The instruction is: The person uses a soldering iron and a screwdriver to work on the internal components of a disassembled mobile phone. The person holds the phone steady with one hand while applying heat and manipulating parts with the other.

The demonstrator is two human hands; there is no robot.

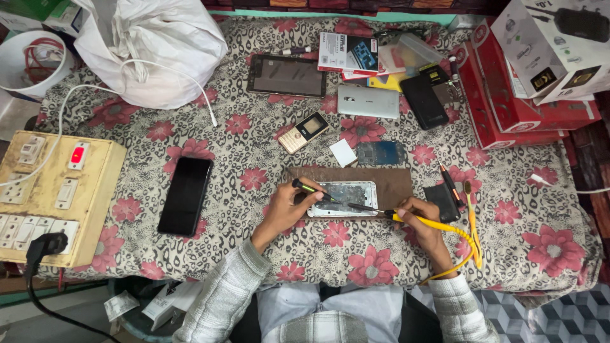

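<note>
Two hands work over an opened phone that lies on a brown board near the middle of a flowered cloth. Starting at nine o'clock, a yellowed switch box sits at the table's edge with a red light on top and a black plug in its lower corner. Toward eleven o'clock rests a white bag, a white cable trailing from it. Just right of the box lies a black phone, face up. The left hand sits at the opened phone's left end, fingers curled and pinching a thin dark tool whose tip points into the phone. At twelve o'clock from the board lie a small gold keypad phone, a dark tablet, a silver phone and another black phone. The right hand is at the opened phone's right end, fingers closed around a yellow-handled soldering iron; its dark tip reaches onto the phone and its yellow cord loops off toward four o'clock. A small black case lies just beside that hand. Red and white boxes are stacked at two o'clock.
</note>
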